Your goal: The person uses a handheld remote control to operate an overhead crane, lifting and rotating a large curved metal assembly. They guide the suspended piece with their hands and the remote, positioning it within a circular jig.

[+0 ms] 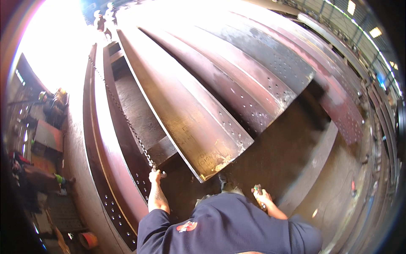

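Plainly, a chain (127,120) is stretched in a long slant from the upper left down to the left hand (155,175), alongside the wide steel beam (207,127) in the middle. The left hand is clamped on the chain's lower end, where a metal hook (164,174) is seen poking out past the grip, near the corner of the wide steel beam. By the right hand (264,197), held well apart from the left, a small object (256,190) with green and reddish spots is gripped; its kind cannot be made out, as it is partly covered.

Yellowish patches (222,163) and faint markings are shown on the near end of the wide steel beam. To its left, a long beam (112,152) is laid lengthwise, pierced near its end by bolt holes (113,209). To its right, more beams (253,80) are set side by side, also drilled. At the lower edge, a dark blue shirt (228,224) with a small red and white mark is worn. Far off at the upper left, two people (101,21) are half lost in glare. Near the lower left corner, an orange bucket (88,240) is seen.
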{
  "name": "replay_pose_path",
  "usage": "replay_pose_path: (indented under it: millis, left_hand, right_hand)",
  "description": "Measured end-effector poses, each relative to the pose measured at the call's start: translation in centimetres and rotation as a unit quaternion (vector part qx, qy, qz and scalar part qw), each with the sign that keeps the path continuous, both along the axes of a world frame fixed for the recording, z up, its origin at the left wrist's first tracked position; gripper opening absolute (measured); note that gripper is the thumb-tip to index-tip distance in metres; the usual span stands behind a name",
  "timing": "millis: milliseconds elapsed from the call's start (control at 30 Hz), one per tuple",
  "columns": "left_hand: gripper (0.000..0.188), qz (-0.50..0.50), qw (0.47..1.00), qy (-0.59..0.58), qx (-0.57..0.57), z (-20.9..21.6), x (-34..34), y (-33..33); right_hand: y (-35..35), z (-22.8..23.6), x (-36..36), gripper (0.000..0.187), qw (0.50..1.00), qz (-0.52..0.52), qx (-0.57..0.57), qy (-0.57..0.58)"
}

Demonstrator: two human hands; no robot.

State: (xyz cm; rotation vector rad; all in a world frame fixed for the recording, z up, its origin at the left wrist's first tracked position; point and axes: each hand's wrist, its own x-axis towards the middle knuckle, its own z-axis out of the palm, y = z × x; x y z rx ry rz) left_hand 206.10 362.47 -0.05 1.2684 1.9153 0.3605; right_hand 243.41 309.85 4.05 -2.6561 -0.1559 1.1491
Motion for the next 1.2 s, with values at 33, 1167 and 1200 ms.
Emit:
replay_pose_path:
  millis: [33, 1167, 1200]
  left_hand:
    - [0.039, -0.032, 0.999, 0.015, -0.004, -0.4, 0.2, -0.3]
    - [0.042, -0.019, 0.998, 0.018, -0.056, -3.4, 3.1, -4.7]
    - [0.043, -0.010, 0.999, 0.016, -0.049, -3.5, 3.2, -4.8]
  right_hand:
    - [1.4, 3.3, -0.8, 0.075, 1.000, 0.001, -0.010, -0.015]
    - [3.2, 2.0, 0.5, 0.083, 0.998, 0.040, -0.038, 0.029]
    - [4.0, 2.5, 0.5, 0.079, 0.997, 0.055, -0.045, 0.010]
